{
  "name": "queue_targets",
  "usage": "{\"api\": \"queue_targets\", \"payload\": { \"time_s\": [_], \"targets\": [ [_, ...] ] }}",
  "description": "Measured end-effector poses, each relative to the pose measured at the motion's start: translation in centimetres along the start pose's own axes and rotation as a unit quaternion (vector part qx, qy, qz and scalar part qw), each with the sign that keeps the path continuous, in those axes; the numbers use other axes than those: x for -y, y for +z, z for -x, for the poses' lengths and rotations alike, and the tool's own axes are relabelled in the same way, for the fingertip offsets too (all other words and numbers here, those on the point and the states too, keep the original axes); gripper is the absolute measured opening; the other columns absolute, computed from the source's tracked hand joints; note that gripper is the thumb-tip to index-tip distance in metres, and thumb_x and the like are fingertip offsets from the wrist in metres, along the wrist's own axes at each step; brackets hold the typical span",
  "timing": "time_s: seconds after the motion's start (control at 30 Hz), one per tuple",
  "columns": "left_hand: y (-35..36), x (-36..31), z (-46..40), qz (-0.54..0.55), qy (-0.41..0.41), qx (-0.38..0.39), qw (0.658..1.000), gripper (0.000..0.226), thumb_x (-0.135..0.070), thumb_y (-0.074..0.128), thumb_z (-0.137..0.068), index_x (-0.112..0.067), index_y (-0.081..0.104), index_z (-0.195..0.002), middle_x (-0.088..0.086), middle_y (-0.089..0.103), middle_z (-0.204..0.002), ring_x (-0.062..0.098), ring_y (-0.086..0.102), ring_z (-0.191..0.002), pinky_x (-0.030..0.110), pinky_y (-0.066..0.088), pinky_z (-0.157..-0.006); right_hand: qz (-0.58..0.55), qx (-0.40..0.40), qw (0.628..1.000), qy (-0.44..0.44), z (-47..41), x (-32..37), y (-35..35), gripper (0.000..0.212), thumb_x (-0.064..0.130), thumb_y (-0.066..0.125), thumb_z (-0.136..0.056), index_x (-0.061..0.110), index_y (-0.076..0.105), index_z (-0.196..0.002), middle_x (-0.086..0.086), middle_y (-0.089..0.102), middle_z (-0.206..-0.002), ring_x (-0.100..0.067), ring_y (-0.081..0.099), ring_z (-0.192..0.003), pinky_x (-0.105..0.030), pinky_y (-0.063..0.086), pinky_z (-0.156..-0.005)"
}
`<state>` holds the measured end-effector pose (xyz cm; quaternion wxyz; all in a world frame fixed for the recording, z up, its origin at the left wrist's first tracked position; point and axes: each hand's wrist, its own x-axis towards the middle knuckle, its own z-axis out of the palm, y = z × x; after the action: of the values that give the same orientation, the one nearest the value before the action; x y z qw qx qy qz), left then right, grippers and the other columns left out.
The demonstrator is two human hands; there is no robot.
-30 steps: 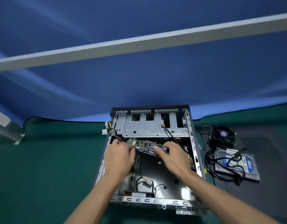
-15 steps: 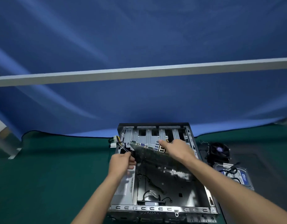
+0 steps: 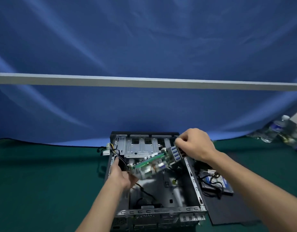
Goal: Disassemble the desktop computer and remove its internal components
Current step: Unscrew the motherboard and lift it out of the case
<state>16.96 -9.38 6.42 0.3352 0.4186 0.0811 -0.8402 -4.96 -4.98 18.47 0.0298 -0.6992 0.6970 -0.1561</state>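
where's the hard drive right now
In the head view the hard drive lies on the dark mat right of the open case, partly hidden under the right forearm, cables across it.

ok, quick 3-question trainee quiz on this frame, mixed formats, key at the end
1. True or false: the motherboard lies flat on the floor of the case.
2. Which hand grips the board's end with the blue ports? A) left hand B) right hand
3. Fill in: the hard drive lies outside the case, on the person's ____ side.

Key: 1 false, it is held tilted above the case floor. 2 B. 3 right.
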Motion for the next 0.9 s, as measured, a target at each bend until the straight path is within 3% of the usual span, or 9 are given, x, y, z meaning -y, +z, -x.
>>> {"api": "queue_targets", "payload": {
  "time_s": [0.07, 0.17, 0.3, 0.43, 0.5, 0.57, 0.7, 0.8, 0.9],
  "targets": [
    [0.7, 0.7, 0.2, -0.026, -0.008, -0.002, 1.0, 0.055, -0.046, 0.053, -0.09, 0.004, 0.047, -0.113, 0.027, 0.058, -0.116, 0.038, 0.057, -0.102, 0.053, 0.043, -0.09, 0.02, -0.009, 0.999, -0.039, 1.1, -0.2, -0.5, 0.031, 0.041, 0.035, -0.06, 0.014, 0.025, -0.051, -0.008, 0.024, -0.052, -0.017, 0.017, -0.051, -0.031, 0.02, -0.047],
    [1.7, 2.2, 0.5, -0.072, -0.001, -0.018, 0.997, 0.023, -0.021, 0.054, -0.093, 0.001, 0.05, -0.091, 0.024, 0.062, -0.094, 0.035, 0.06, -0.08, 0.048, 0.045, -0.088, 0.031, -0.029, 0.997, -0.06, 2.6, -1.6, -1.0, 0.034, 0.048, 0.026, -0.059, 0.015, 0.028, -0.048, -0.016, 0.038, -0.054, -0.019, 0.025, -0.052, -0.032, 0.023, -0.049],
    [4.2, 3.9, 1.1, -0.131, 0.034, -0.032, 0.99, 0.016, -0.008, 0.054, -0.09, -0.002, 0.045, -0.078, 0.018, 0.058, -0.077, 0.031, 0.062, -0.054, 0.043, 0.055, -0.061, -0.048, -0.073, 0.996, -0.034, 4.9, -5.2, -1.0, 0.039, 0.045, 0.029, -0.063, 0.011, 0.037, -0.047, -0.011, 0.041, -0.049, -0.019, 0.031, -0.049, -0.032, 0.023, -0.049],
    [7.7, 6.1, 1.0, -0.185, 0.079, -0.013, 0.979, 0.014, -0.001, 0.051, -0.088, -0.004, 0.042, -0.078, 0.016, 0.056, -0.079, 0.031, 0.057, -0.067, 0.048, 0.052, -0.068, -0.151, -0.123, 0.98, 0.044, 7.8, -9.9, -0.3, 0.037, 0.041, 0.034, -0.069, 0.011, 0.036, -0.047, -0.004, 0.035, -0.046, -0.015, 0.028, -0.047, -0.03, 0.022, -0.05],
    [9.6, 7.7, 0.8, -0.192, 0.092, -0.004, 0.977, 0.011, 0.001, 0.049, -0.087, -0.004, 0.044, -0.08, 0.017, 0.055, -0.083, 0.031, 0.057, -0.067, 0.044, 0.055, -0.053, -0.206, -0.133, 0.964, 0.1, 8.9, -12.8, 0.0, 0.038, 0.038, 0.043, -0.077, 0.008, 0.045, -0.053, -0.009, 0.043, -0.05, -0.016, 0.034, -0.048, -0.03, 0.027, -0.052],
    [11.7, 9.5, 0.4, -0.193, 0.124, -0.009, 0.973, 0.009, 0.004, 0.049, -0.085, -0.004, 0.046, -0.081, 0.018, 0.054, -0.086, 0.032, 0.057, -0.067, 0.043, 0.054, -0.044, -0.233, -0.11, 0.954, 0.157, 9.6, -15.9, 0.0, 0.028, 0.029, 0.056, -0.087, 0.016, 0.054, -0.061, -0.001, 0.052, -0.054, -0.015, 0.043, -0.053, -0.033, 0.035, -0.056],
    [15.4, 13.7, -1.8, -0.236, 0.258, -0.094, 0.932, 0.023, 0.004, 0.063, -0.073, 0.002, 0.053, -0.094, 0.016, 0.055, -0.095, 0.027, 0.051, -0.081, 0.043, 0.051, -0.076, -0.09, 0.023, 0.972, 0.216, 9.9, -20.8, -0.9, 0.021, 0.037, 0.057, -0.088, 0.026, 0.057, -0.071, 0.01, 0.061, -0.068, -0.011, 0.056, -0.068, -0.032, 0.044, -0.063],
    [19.1, 18.4, -4.2, -0.287, 0.311, -0.121, 0.898, 0.019, -0.003, 0.069, -0.073, 0.002, 0.053, -0.083, 0.012, 0.055, -0.08, 0.021, 0.048, -0.07, 0.031, 0.04, -0.064, -0.103, 0.039, 0.982, 0.151, 9.5, -23.1, -1.8, 0.02, 0.051, 0.054, -0.081, 0.033, 0.058, -0.075, 0.016, 0.062, -0.078, -0.002, 0.055, -0.076, -0.027, 0.045, -0.064],
    [22.6, 23.3, -7.4, -0.292, 0.325, -0.146, 0.888, 0.018, -0.006, 0.07, -0.071, 0.0, 0.053, -0.075, 0.015, 0.061, -0.076, 0.023, 0.055, -0.066, 0.039, 0.05, -0.063, -0.156, 0.07, 0.982, 0.075, 8.7, -24.2, -2.0, 0.041, 0.067, 0.048, -0.068, 0.039, 0.058, -0.096, 0.022, 0.06, -0.099, 0.001, 0.053, -0.093, -0.029, 0.046, -0.078]
  ]
}}
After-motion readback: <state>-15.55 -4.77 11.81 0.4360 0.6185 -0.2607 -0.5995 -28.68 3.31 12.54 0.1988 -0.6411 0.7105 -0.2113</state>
